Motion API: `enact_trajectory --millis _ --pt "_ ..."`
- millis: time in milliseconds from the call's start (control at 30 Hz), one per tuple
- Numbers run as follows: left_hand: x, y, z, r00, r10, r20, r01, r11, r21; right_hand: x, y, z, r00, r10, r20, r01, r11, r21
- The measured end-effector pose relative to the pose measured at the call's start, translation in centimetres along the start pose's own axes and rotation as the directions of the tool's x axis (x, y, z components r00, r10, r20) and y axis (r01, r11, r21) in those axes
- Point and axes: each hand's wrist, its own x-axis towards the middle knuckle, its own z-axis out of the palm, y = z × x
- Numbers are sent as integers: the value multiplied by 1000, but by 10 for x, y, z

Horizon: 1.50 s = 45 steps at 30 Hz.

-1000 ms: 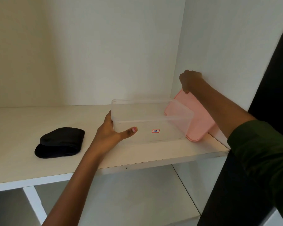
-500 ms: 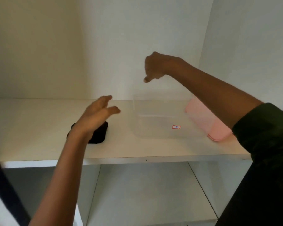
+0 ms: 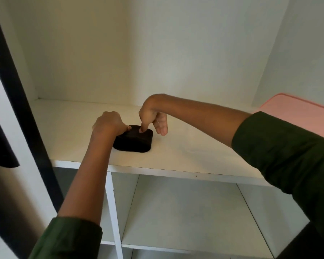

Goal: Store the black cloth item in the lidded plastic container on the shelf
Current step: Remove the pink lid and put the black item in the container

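The folded black cloth (image 3: pixel 137 143) lies on the white shelf board (image 3: pixel 185 157), left of its middle. My left hand (image 3: pixel 108 124) is closed over the cloth's left end. My right hand (image 3: pixel 151 116) hangs above the cloth's right side. Its index fingertip presses on the cloth's top, while its other fingers are spread and hang off to the right. The pink lid (image 3: pixel 297 116) leans at the far right behind my right arm. The clear plastic container is not visible; my right sleeve covers that part of the shelf.
A white upright divider (image 3: pixel 112 208) splits the lower shelf space below the board. A black door edge (image 3: pixel 24 109) and a black handle (image 3: pixel 2 143) stand at the left. The cupboard's back wall and right side wall close in the shelf.
The view has swung left. Both hands came down onto the black cloth: the left closed over its left end and the right dropped from above the container to touch its top.
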Motion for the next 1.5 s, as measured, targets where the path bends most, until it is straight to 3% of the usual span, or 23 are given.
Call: enact_trajectory --millis 267,400,500,600,733,833,967,1133,1233,1500 --pt "8 3 2 998 6 66 -7 1000 9 1 -4 12 1000 -6 -19 10 975 221" --pt "10 3 -2 998 17 53 -13 996 -91 -3 -3 15 997 -17 -75 41 942 333" --pt "11 2 -10 997 37 60 -23 977 -212 -18 4 11 979 -30 -200 123 874 469" --pt "5 6 -21 989 88 123 -22 888 -458 -31 15 4 955 -42 -295 206 807 554" --pt "0 15 -36 969 202 145 -29 671 -741 -51 37 -14 900 -39 -435 329 713 619" --pt "1 28 -50 969 245 39 -108 557 -823 -70 58 -30 856 -27 -516 409 645 646" --pt "-2 63 -66 942 328 -77 -236 482 -844 -93 92 -47 825 12 -564 452 586 673" --pt "-8 115 -72 906 413 -93 -307 489 -816 -121 144 -48 803 93 -589 440 575 690" --pt "-16 145 -68 868 494 -54 -334 498 -800 -130 173 -41 828 126 -546 384 581 717" --pt "-22 197 -39 779 604 169 -332 626 -706 -130 225 -11 869 208 -449 234 626 744"
